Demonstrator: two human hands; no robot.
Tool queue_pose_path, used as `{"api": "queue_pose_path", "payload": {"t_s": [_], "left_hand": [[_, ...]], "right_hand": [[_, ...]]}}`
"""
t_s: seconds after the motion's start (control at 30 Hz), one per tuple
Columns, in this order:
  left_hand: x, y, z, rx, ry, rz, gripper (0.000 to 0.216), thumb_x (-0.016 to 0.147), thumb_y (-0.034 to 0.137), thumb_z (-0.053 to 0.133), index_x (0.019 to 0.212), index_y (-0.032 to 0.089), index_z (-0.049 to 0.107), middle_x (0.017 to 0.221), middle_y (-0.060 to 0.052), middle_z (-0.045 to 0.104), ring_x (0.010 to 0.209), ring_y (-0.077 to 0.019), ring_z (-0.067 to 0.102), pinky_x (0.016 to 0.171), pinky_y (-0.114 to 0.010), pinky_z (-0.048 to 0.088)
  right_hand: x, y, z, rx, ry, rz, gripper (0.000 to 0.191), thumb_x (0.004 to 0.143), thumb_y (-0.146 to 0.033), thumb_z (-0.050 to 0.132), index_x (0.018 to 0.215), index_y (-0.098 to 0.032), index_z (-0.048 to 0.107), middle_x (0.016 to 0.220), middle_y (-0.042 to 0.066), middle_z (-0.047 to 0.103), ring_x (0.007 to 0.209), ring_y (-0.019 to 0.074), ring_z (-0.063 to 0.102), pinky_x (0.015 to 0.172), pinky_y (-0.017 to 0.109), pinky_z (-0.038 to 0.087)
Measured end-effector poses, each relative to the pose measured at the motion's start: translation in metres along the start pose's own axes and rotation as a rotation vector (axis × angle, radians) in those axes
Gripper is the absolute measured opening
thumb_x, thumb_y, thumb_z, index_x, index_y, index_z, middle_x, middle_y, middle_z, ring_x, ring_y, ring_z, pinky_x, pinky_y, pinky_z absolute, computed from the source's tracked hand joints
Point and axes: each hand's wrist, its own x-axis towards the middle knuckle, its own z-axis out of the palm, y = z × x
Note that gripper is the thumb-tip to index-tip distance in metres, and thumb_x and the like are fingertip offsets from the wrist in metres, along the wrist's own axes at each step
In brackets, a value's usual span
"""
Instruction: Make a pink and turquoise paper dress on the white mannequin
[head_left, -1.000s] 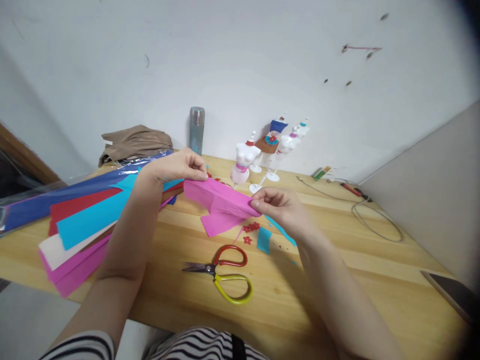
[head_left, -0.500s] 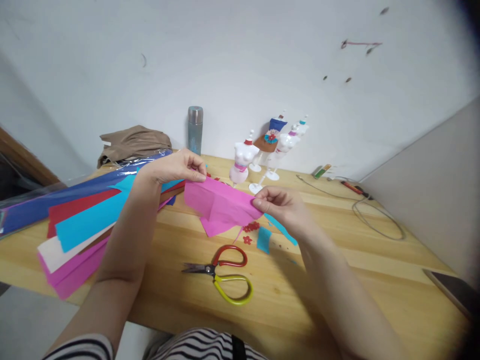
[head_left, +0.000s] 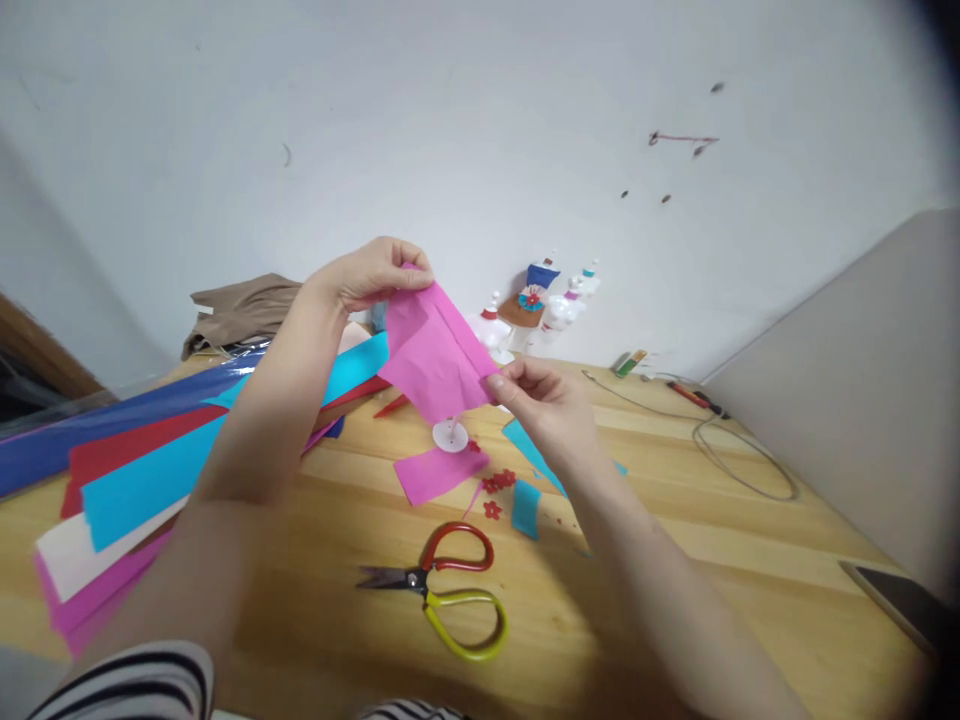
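Observation:
A piece of pink crepe-like paper or fabric [head_left: 439, 350] is stretched between my hands above the table, its top edge slanting down to the right. My left hand [head_left: 379, 270] pinches the upper left corner. At the lower right corner, my right hand [head_left: 536, 395] pinches the same edge. Behind the sheet stands a small white mannequin [head_left: 491, 328] with a red neckband, mostly hidden; its round base [head_left: 451, 436] shows below. A second pink piece [head_left: 435, 474] lies flat on the table. Scissors [head_left: 424, 580] with one red and one yellow handle rest open in front.
Several coloured sheets [head_left: 150, 470] fan out at left beside brown cloth [head_left: 244, 310]. More dressed mannequins [head_left: 534, 290] stand near the wall. Red flower cutouts [head_left: 493, 510] and blue scraps [head_left: 526, 508] lie mid-table. A cable [head_left: 739, 480] and a dark flat device [head_left: 896, 600] are at right.
Both hands have risen with the pink piece, the left one more, so its edge tilts more steeply. It now covers much of the front mannequin and uncovers the pink piece on the table.

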Motion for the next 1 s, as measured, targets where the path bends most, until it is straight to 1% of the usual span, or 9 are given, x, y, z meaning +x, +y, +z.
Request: {"api": "queue_pose_path", "payload": {"t_s": [0.13,0.2,0.27,0.4,0.53,0.67,0.73,0.83,1.0], "left_hand": [[0.033,0.001,0.000,-0.031,-0.085,-0.079,0.019,0.067,0.019,0.082,0.068,0.015,0.064,0.063,0.001,0.061,0.057,-0.0108,0.053,0.060,-0.029,0.040],[0.043,0.000,0.002,-0.033,-0.123,-0.106,0.021,0.066,0.019,0.085,0.068,0.015,0.064,0.061,0.002,0.061,0.056,-0.0103,0.052,0.060,-0.029,0.040],[0.049,-0.001,0.003,-0.026,-0.177,-0.107,0.022,0.069,0.021,0.085,0.071,0.015,0.064,0.061,0.004,0.063,0.058,-0.0095,0.054,0.062,-0.028,0.041],[0.055,0.000,0.004,-0.019,-0.274,-0.082,0.025,0.075,0.027,0.085,0.075,0.015,0.062,0.062,0.006,0.064,0.060,-0.0066,0.053,0.067,-0.027,0.042],[0.063,0.001,0.003,0.004,-0.337,-0.067,0.030,0.074,0.033,0.086,0.076,0.016,0.062,0.063,0.007,0.065,0.064,-0.0076,0.055,0.069,-0.027,0.043],[0.072,-0.003,0.004,0.043,-0.395,-0.086,0.033,0.070,0.038,0.090,0.075,0.017,0.065,0.062,0.007,0.065,0.063,-0.0071,0.051,0.067,-0.027,0.041],[0.075,-0.006,0.006,0.062,-0.417,-0.091,0.037,0.068,0.043,0.090,0.075,0.017,0.064,0.061,0.008,0.063,0.062,-0.0060,0.048,0.065,-0.025,0.040],[0.075,-0.008,0.009,0.059,-0.434,-0.106,0.038,0.071,0.044,0.088,0.077,0.016,0.063,0.062,0.008,0.064,0.060,-0.0046,0.048,0.066,-0.023,0.042],[0.078,-0.007,0.013,0.073,-0.432,-0.113,0.036,0.075,0.043,0.087,0.080,0.014,0.067,0.065,0.005,0.067,0.067,-0.0077,0.059,0.074,-0.023,0.048]], "right_hand": [[0.006,0.005,0.002,-0.011,0.044,-0.022,0.031,0.074,-0.048,0.074,0.061,-0.023,0.060,0.058,0.000,0.057,0.056,0.0147,0.049,0.056,0.030,0.039],[0.007,0.010,0.003,-0.002,0.057,-0.013,0.030,0.073,-0.047,0.073,0.061,-0.023,0.060,0.058,0.000,0.057,0.056,0.0147,0.049,0.056,0.030,0.039],[0.006,0.016,0.005,-0.001,0.070,-0.018,0.029,0.074,-0.045,0.072,0.061,-0.023,0.060,0.057,0.000,0.058,0.056,0.0143,0.049,0.056,0.030,0.039],[0.006,0.024,0.009,-0.004,0.099,-0.044,0.025,0.076,-0.041,0.070,0.063,-0.022,0.060,0.059,-0.001,0.059,0.057,0.0138,0.052,0.059,0.030,0.042],[0.006,0.024,0.012,-0.023,0.099,-0.068,0.022,0.077,-0.039,0.069,0.064,-0.023,0.060,0.061,-0.002,0.060,0.059,0.0143,0.054,0.063,0.031,0.046],[0.007,0.027,0.012,-0.073,0.125,-0.091,0.022,0.077,-0.038,0.067,0.063,-0.023,0.060,0.060,-0.001,0.059,0.059,0.0147,0.052,0.063,0.031,0.044],[0.006,0.029,0.011,-0.103,0.132,-0.100,0.021,0.077,-0.038,0.066,0.063,-0.023,0.061,0.060,-0.001,0.059,0.060,0.0148,0.052,0.063,0.031,0.043],[0.006,0.033,0.009,-0.136,0.142,-0.103,0.021,0.078,-0.038,0.066,0.064,-0.022,0.062,0.061,-0.001,0.059,0.062,0.0151,0.052,0.064,0.032,0.042],[0.005,0.035,0.009,-0.142,0.150,-0.112,0.021,0.079,-0.038,0.066,0.065,-0.022,0.062,0.063,-0.001,0.058,0.064,0.0156,0.052,0.066,0.032,0.041]]}}
